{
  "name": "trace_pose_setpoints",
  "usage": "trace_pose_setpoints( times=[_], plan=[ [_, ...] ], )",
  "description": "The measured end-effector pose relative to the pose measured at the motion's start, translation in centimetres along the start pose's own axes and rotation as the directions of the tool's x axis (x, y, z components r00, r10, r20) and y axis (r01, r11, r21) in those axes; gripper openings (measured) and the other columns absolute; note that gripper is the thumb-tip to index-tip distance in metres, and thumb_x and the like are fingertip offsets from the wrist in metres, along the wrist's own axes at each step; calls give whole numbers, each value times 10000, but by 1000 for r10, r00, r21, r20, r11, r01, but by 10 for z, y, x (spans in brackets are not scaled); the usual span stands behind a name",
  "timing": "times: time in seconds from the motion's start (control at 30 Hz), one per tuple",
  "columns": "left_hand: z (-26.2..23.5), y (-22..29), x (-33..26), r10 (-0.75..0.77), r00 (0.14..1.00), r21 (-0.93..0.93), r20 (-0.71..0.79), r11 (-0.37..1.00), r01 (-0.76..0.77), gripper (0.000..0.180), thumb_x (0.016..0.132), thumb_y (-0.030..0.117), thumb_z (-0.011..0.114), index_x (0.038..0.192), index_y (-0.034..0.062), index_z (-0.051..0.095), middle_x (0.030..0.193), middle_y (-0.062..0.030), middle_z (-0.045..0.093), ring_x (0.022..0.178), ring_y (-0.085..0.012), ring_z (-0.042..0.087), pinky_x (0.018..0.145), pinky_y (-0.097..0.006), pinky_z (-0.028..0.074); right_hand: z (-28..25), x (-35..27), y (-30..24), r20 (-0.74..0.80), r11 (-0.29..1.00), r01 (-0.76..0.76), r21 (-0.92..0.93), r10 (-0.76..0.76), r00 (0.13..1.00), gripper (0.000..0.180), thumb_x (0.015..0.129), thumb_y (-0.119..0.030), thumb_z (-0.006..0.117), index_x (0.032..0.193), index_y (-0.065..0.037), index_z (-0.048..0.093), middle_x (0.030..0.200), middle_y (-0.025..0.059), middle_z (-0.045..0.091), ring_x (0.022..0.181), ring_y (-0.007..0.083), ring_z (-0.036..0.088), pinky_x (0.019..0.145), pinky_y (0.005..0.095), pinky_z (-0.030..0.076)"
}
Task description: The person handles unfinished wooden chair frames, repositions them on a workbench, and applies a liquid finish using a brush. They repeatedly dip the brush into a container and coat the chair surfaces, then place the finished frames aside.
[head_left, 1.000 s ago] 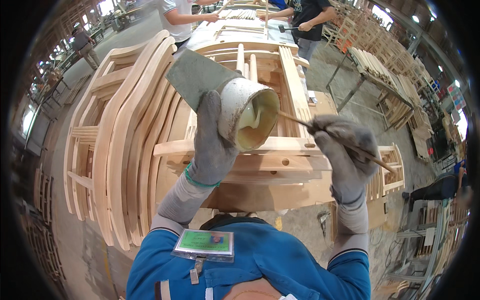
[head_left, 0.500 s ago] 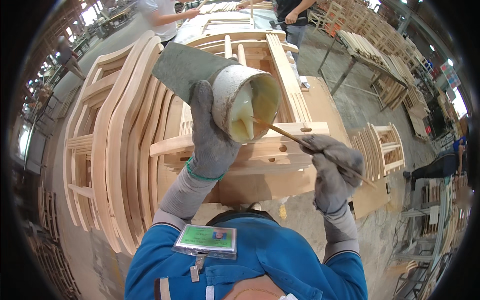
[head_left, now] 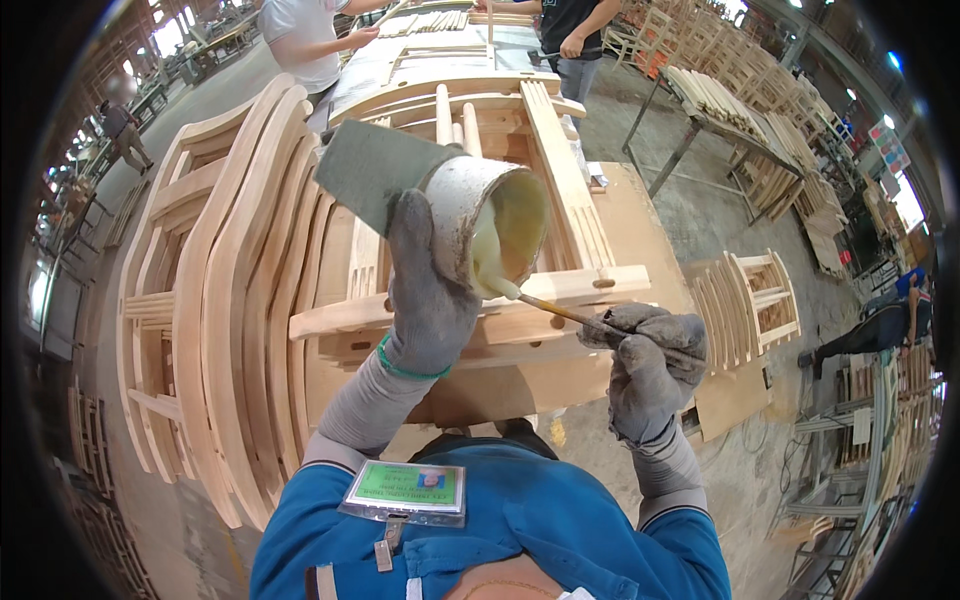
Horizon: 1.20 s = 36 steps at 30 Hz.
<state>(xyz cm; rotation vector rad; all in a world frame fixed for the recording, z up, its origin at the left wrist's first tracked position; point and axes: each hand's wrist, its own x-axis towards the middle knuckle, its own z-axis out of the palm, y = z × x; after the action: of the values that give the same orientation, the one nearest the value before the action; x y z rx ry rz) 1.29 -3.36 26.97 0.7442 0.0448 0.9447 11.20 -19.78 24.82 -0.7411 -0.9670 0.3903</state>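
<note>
My left hand (head_left: pixel 432 290), in a grey glove, grips a white round cup (head_left: pixel 455 215) fixed to a flat grey plate (head_left: pixel 385 165). The cup is tilted so its mouth faces right, and pale yellow glue (head_left: pixel 487 250) lies inside. In my gloved right hand (head_left: pixel 655 365) a thin wooden stick (head_left: pixel 560 308) is pinched. Its tip, coated in glue, sits at the cup's lower rim. Below and beyond the cup lie light wooden chair frames (head_left: pixel 570 190) with slotted rails (head_left: pixel 600 283).
Curved wooden frames (head_left: pixel 225 270) stand stacked at left. A smaller stack (head_left: pixel 765 300) stands at right on cardboard. Two people (head_left: pixel 305 45) work at the far table. A metal rack (head_left: pixel 700 120) holds wooden strips at far right. Another person (head_left: pixel 885 325) is at the right edge.
The stick's tip has come out from inside the cup to its lower rim, now thick with glue. My right hand has shifted slightly down and left.
</note>
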Motion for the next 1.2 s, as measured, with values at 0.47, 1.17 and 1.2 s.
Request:
trace_pose_setpoints(
  times=[0.47, 1.17, 1.2],
  plan=[
    [-13, -62, 29, 82, 966, 10, -246, 997, -83, 469, 953, 432, 315, 1238, 78, 432, 1188, -94, 505, 1125, -225, 486, 949, -394, 435, -111, 324, 92, 73, 933, -133, -334, 166, 983, 235, 822, -160, 634, 885, 58, 573, 792, 107, 615, 715, 157, 641, 629, 269, 565],
    [-20, -66, 38, -62, 902, -119, -428, 993, 12, 564, 935, 496, 298, 1285, 58, 362, 1234, -102, 454, 1152, -242, 458, 986, -394, 403, -159, 461, 256, -7, 708, -203, -676, 270, 963, 302, 738, -246, 697, 782, 43, 618, 695, 120, 652, 555, 186, 646, 500, 292, 526],
    [-23, -67, 36, -41, 897, -87, -439, 996, 3, 567, 933, 498, 300, 1286, 58, 361, 1233, -104, 454, 1153, -243, 457, 987, -396, 402, -146, 455, 266, 36, 665, -141, -734, 245, 969, 364, 728, -329, 679, 799, 26, 639, 701, 129, 657, 603, 217, 655, 579, 311, 516]
  ],
)
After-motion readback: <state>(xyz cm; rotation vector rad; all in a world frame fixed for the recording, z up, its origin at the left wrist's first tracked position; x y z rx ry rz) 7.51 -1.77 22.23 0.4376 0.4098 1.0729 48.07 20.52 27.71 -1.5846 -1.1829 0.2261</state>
